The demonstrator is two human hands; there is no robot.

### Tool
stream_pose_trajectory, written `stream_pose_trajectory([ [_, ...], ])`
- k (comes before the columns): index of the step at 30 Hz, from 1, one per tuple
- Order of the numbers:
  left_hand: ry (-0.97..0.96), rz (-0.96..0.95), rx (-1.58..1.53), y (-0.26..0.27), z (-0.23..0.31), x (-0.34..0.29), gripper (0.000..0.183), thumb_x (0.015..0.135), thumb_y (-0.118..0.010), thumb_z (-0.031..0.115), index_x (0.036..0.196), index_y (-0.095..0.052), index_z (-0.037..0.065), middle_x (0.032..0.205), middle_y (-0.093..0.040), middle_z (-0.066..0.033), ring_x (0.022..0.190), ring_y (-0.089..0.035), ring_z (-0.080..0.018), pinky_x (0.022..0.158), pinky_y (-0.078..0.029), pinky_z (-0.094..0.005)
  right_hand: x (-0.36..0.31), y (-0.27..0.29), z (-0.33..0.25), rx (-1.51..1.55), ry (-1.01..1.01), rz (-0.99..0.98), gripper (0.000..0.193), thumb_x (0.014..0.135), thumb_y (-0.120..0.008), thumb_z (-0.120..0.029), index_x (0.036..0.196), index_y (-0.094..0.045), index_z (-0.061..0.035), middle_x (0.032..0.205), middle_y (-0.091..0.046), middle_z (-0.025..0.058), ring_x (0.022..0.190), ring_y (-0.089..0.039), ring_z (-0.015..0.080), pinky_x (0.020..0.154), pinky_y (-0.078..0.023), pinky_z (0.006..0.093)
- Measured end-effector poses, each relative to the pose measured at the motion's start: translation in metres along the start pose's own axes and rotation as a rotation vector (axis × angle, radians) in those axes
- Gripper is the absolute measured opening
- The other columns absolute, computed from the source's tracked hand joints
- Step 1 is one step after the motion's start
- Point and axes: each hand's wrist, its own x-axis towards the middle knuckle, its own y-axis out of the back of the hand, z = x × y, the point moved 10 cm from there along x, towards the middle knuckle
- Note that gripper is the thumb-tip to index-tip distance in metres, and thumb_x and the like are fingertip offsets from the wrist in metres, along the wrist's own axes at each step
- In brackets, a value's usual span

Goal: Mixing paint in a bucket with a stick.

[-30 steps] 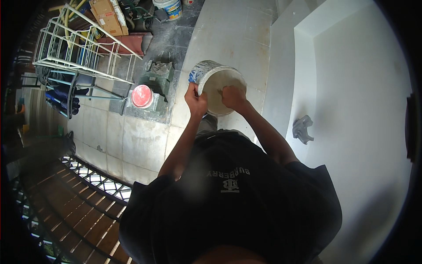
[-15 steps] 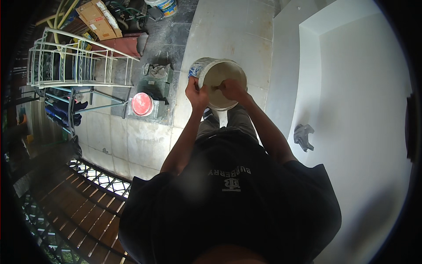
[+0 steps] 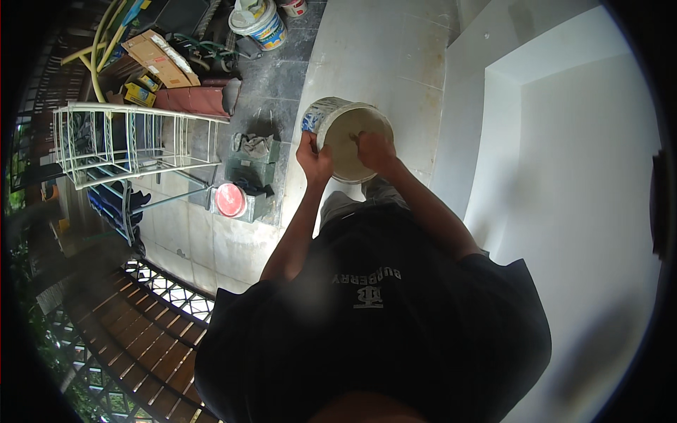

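A white paint-type bucket (image 3: 326,108) with blue patches on its side is held up in front of my body, its mouth tilted toward me. A greyish-beige layer (image 3: 344,158) shows inside it. My left hand (image 3: 314,158) grips the left rim, thumb on the inner side and fingers around the outside. Over the bucket's mouth, my right hand (image 3: 377,151) is closed, pinching a small dark piece at its fingertips. What that piece is, I cannot make out.
On the left stand a white wire rack (image 3: 141,169), a red round lid (image 3: 230,200) and a green box (image 3: 250,169) with a grey cloth (image 3: 254,145). Another bucket (image 3: 261,27) and cardboard (image 3: 161,58) are farther off. A white wall (image 3: 578,197) rises at right.
The view has moved forward, so the rack, boxes and lid appear lower. My right hand has shifted slightly to the right within the bucket's mouth. My left hand keeps its grip on the rim.
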Motion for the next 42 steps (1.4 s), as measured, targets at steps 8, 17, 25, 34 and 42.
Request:
stream_pose_trajectory([
  [8,-0.045,0.066,-0.05,-0.065,0.018,0.062,0.016,0.066,-0.052,0.001,0.072,-0.038,0.004,0.059,-0.032,0.0015,0.056,-0.029,-0.007,0.048,-0.026,-0.0259,0.077,0.037,0.03,-0.002,0.1,-0.126,0.025,0.086,-0.057,-0.025,0.085,-0.068,-0.0018,0.078,-0.065,0.0225,0.077,-0.064,0.04,0.073,-0.05,0.0493],
  [17,0.011,-0.014,-0.035,-0.13,0.002,0.162,0.015,0.066,-0.052,0.0,0.072,-0.039,0.004,0.06,-0.035,0.0007,0.056,-0.031,-0.0073,0.05,-0.029,-0.0252,0.179,0.063,0.052,0.04,0.086,-0.15,0.024,0.086,-0.056,-0.024,0.084,-0.068,-0.0032,0.079,-0.065,0.0234,0.08,-0.064,0.039,0.074,-0.05,0.0468],
  [25,0.055,-0.145,-0.144,-0.188,-0.039,0.288,0.016,0.065,-0.053,0.0,0.072,-0.04,0.004,0.058,-0.037,-0.0004,0.055,-0.033,-0.0088,0.05,-0.031,-0.0254,0.298,0.081,0.083,0.023,-0.079,-0.128,0.022,0.086,-0.052,-0.019,0.087,-0.07,-0.0047,0.083,-0.066,0.0195,0.079,-0.065,0.0363,0.074,-0.051,0.046],
  [34,-0.091,-0.25,-0.059,-0.234,-0.009,0.422,0.017,0.064,-0.055,0.0,0.072,-0.04,0.003,0.057,-0.038,-0.0038,0.053,-0.035,-0.0119,0.049,-0.033,-0.0287,0.417,0.118,0.07,-0.187,-0.156,-0.068,0.02,0.084,-0.05,-0.016,0.088,-0.068,-0.0061,0.088,-0.067,0.0178,0.083,-0.065,0.0351,0.074,-0.05,0.046],
  [42,-0.069,-0.253,-0.058,-0.286,-0.02,0.516,0.017,0.064,-0.054,-0.001,0.071,-0.039,0.003,0.057,-0.037,-0.0033,0.053,-0.036,-0.0097,0.049,-0.032,-0.0272,0.523,0.14,0.087,-0.031,-0.048,-0.04,0.022,0.084,-0.05,-0.013,0.094,-0.067,-0.0065,0.092,-0.067,0.0171,0.084,-0.065,0.0367,0.075,-0.052,0.046],
])
